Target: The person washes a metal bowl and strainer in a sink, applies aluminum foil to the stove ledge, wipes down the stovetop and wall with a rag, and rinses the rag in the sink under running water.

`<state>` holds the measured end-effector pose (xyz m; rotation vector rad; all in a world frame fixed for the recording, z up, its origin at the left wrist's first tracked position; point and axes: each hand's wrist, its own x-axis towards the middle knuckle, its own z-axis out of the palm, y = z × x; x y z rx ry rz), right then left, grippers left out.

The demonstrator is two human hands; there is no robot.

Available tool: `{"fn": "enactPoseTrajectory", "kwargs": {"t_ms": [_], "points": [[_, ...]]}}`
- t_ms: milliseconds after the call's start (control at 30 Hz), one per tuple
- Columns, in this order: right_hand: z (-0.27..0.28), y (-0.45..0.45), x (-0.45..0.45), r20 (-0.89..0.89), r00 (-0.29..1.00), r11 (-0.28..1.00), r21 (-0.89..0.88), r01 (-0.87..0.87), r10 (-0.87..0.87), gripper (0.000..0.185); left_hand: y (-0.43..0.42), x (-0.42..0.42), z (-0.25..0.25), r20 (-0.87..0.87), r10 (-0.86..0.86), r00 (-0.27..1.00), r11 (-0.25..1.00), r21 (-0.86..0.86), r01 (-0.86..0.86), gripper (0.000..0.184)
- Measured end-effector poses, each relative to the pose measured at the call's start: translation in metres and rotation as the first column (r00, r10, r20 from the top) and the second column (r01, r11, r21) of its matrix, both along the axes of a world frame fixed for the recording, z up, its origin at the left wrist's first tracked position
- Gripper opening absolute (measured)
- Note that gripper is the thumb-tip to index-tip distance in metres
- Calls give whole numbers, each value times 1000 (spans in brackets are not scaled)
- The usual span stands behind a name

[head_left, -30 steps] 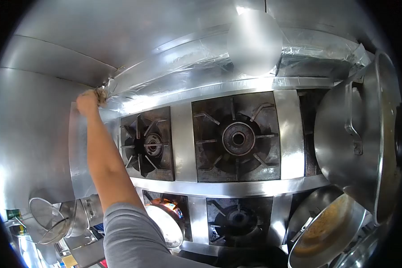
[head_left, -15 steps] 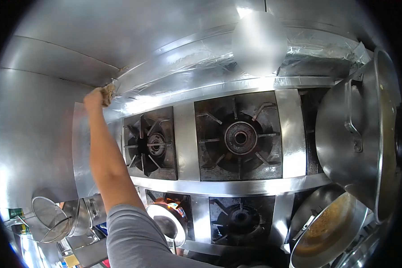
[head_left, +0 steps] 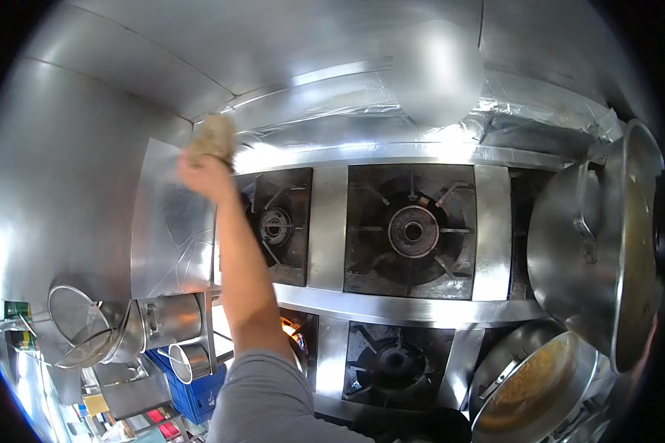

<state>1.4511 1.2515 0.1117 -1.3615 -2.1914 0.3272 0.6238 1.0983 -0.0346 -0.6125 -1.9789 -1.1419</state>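
My left hand (head_left: 205, 176) is closed around a crumpled beige-brown cloth (head_left: 216, 136), held up by the back corner of the steel walls. Foil-like sheeting (head_left: 310, 122) lines the back wall to its right. Whether the cloth touches the wall I cannot tell. Just below and to the right of the hand is the back-left burner (head_left: 275, 226), partly covered by my forearm. My right hand is out of view.
Flames (head_left: 294, 332) burn at the front-left burner beneath my arm. A large steel pot (head_left: 569, 229) stands tilted at right, above a pan with brown contents (head_left: 528, 380). Strainers (head_left: 77, 325), a small pot (head_left: 191, 362) and a blue crate (head_left: 196, 395) are at lower left.
The view has shifted, with the burners now further right. My left hand and the cloth have moved right in view, and more cloth shows. My arm now hides the pan over the flame.
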Motion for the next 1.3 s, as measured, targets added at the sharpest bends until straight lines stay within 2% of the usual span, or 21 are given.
{"fn": "enactPoseTrajectory", "kwargs": {"t_ms": [67, 100, 167, 200, 300, 367, 467, 600, 667, 767, 833, 867, 900, 933, 1000, 1033, 1067, 1100, 1167, 1233, 1300], "points": [[-3, 1, 7, -23, 999, 1000, 10, 23, -23, 50, 7, 2, -62, 79, 36, 996, 949, -316, -9, 38], [-5, 3, 12, -24, 1000, 1000, 18, 15, -15, 50, 21, 21, -63, 463, 66, 884, 908, -396, 140, 40], [-5, 4, 16, 28, 999, 999, 23, 22, -23, 50, 33, 16, -102, 449, 204, 870, 691, -695, 197, 37], [-3, 3, 13, 32, 999, 1000, 26, 15, -16, 50, 35, 7, -105, 453, 209, 867, 695, -693, 195, 37], [-3, 4, 4, 41, 999, 1000, -14, 19, -18, 50, 32, -31, -80, 381, 312, 870, 322, -904, 281, 37], [-12, 3, 4, -87, 994, 996, 63, 65, -60, 50, 7, -65, -64, 261, 387, 885, 479, -877, 49, 40], [-12, 0, 12, -66, 992, 992, 71, 109, -104, 49, -1, -91, -44, 439, 517, 735, 708, -702, -79, 35], [-14, 6, 28, -91, 989, 990, 64, 123, -117, 47, 58, -64, -108, 432, 139, 891, 977, -206, -53, 28], [-21, 18, 92, 25, 997, 997, -23, 76, -76, 28, 83, -17, -137, 395, -91, 914, 995, -10, 103, 27], [-18, 17, 85, 45, 995, 992, -88, 88, -85, 23, 62, 33, -118, 525, -180, 832, 969, -50, 241, 29], [-26, 20, 115, 54, 990, 982, -132, 134, -128, 23, 30, -6, -115, 598, -158, 786, 987, 111, 114, 31], [-38, 22, 145, 242, 968, 995, -54, 85, -70, 27, 21, -23, -107, 531, 142, 835, 990, -84, -115, 33], [-41, 23, 152, 229, 971, 993, -77, 90, -70, 29, 13, -35, -95, 406, 426, 809, 902, -252, -349, 37], [-46, 25, 159, 216, 974, 990, -100, 95, -72, 32, 6, -46, -83, 491, 521, 698, 849, -379, -368, 40], [-51, 26, 168, 216, 969, 982, -122, 147, -119, 36, -9, -88, -76, 489, 645, 587, 683, -714, -156, 48], [-53, 23, 173, 214, 965, 977, -112, 179, -152, 36, -19, -148, -104, 251, 526, 813, 296, -950, 102, 52], [-56, 20, 179, 212, 959, 972, -103, 211, -186, 37, -12, -147, -94, 42, 294, 955, -79, -995, 68, 56], [-56, 21, 183, 237, 955, 975, -94, 203, -176, 38, -4, -141, -95, -40, 163, 986, -157, -987, -14, 59], [-51, 31, 184, 305, 945, 983, -99, 155, -119, 40, 9, -96, -94, 373, 341, 863, 359, -900, 247, 52], [-42, 38, 171, 287, 952, 981, -124, 148, -108, 35, 36, -62, -85, 368, 383, 847, 277, -921, 275, 43], [-31, 34, 151, 237, 962, 976, -137, 172, -136, 28, 46, -52, -113, 161, 506, 847, 289, -957, 10, 39]]}}
